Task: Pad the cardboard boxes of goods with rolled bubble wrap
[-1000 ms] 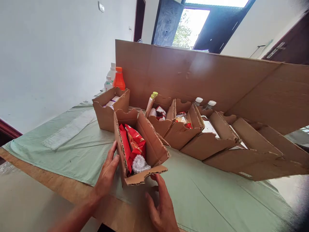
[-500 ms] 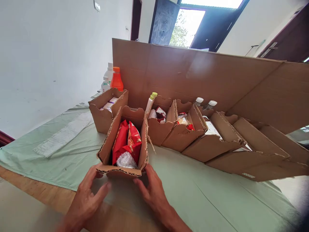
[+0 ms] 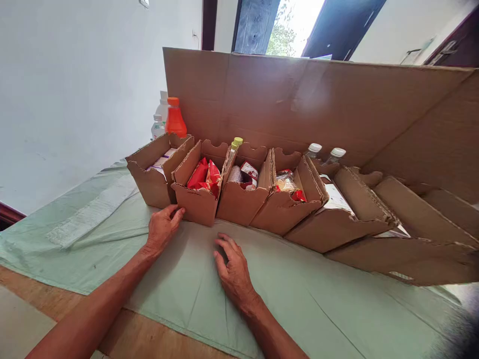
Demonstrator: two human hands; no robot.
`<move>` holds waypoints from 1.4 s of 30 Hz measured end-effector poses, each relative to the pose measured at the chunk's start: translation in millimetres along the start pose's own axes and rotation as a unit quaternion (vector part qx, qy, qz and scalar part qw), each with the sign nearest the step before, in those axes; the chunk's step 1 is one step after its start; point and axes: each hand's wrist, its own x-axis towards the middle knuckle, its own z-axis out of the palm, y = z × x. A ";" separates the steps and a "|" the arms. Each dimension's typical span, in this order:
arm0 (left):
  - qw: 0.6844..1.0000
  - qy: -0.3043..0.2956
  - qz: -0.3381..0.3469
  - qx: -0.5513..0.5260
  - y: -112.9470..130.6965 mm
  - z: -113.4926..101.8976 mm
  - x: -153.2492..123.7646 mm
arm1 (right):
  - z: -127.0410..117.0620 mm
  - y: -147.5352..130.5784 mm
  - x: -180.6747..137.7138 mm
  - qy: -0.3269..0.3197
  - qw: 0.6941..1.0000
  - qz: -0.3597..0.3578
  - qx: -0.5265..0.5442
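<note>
A cardboard box [image 3: 195, 205] holding shiny red packets [image 3: 205, 174] stands in the row, between a box [image 3: 149, 187] on its left and another box [image 3: 239, 202] on its right. My left hand [image 3: 163, 228] is at the lower left corner of the red-packet box, fingertips at or against the cardboard, thumb apart, with nothing in its grip. Lower and to the right, my right hand [image 3: 234, 269] hovers over or rests on the green cloth, fingers loosely curved and apart, holding nothing.
More cardboard boxes [image 3: 288, 214] with packaged goods continue rightward. A tall cardboard panel [image 3: 262, 94] rises behind them. An orange bottle [image 3: 175, 119] and white-capped bottles [image 3: 313, 149] stand at the back. Pale green cloth [image 3: 284, 294] covers the wooden table [image 3: 149, 334]; a white strip [image 3: 93, 212] lies left.
The box of red packets has moved away from me into the gap in the row. Both hands have let go of it; the left followed forward, the right stays lower on the cloth side.
</note>
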 end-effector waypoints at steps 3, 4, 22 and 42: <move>1.000 0.018 0.001 0.001 -3.4 6.2 6.3 | 2.0 4.1 0.5 -0.006 1.000 0.000 -0.003; 1.000 0.023 0.004 0.001 -4.6 6.8 7.5 | 2.5 5.1 1.2 -0.009 1.000 0.000 -0.005; 0.981 -0.128 0.141 -0.025 37.7 28.0 4.6 | 5.6 7.9 4.6 -0.028 0.999 -0.035 -0.031; 0.934 0.117 0.262 0.211 23.6 -128.3 82.6 | 12.1 19.0 8.5 -0.001 1.000 -0.023 -0.006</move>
